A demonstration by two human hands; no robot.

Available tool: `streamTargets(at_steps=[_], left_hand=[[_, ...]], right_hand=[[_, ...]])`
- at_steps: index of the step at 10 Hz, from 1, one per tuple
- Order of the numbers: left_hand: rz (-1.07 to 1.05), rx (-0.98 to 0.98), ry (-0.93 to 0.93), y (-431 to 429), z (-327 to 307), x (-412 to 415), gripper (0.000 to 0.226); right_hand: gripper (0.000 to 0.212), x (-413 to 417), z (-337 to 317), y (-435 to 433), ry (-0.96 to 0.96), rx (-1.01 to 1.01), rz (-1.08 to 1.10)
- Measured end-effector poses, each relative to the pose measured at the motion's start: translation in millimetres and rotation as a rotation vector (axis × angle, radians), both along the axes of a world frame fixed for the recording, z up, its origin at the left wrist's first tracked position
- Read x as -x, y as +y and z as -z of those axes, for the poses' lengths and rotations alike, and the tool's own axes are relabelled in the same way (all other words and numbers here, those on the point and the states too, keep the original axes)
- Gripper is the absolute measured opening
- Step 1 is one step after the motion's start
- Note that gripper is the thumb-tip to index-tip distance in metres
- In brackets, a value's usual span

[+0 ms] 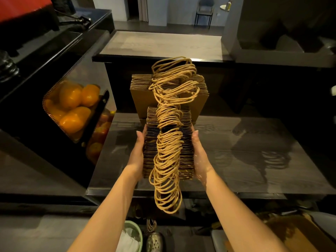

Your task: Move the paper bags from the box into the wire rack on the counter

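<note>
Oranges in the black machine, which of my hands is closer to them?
Left. The left hand presses the stack of paper bags on the side facing the oranges; the right hand presses the stack's far side.

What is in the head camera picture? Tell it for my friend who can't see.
A left hand and a right hand press a thick stack of folded paper bags between them above a dark counter. A second stack stands behind it, and oranges show in a machine at left.
</note>
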State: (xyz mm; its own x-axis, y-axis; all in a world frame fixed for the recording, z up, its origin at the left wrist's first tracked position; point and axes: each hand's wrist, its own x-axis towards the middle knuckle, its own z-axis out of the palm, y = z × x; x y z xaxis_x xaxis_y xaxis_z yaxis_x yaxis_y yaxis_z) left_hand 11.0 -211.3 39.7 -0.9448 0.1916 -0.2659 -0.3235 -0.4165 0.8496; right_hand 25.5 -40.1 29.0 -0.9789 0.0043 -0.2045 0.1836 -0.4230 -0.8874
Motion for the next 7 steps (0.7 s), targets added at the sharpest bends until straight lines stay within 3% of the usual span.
streamTargets(at_steps=[1, 3, 7], left_hand=[[-0.020, -0.022, -0.015, -0.8, 1.1, 1.5, 0.064], [-0.006, -0.029, 0.005, -3.5, 3.0, -7.8, 0.067], [-0.113, -0.058, 0.059, -6.7, -25.7, -42.6, 0.067]], right_hand=[[0.072, 2.0, -2.8, 2.3, -0.019, -0.019, 0.001], [0.061, -0.9, -2.0, 4.1, -0.055, 0.163, -0.018], [0.082, -27.8, -13.7, 22.0, 0.041, -0.082, -0.014]])
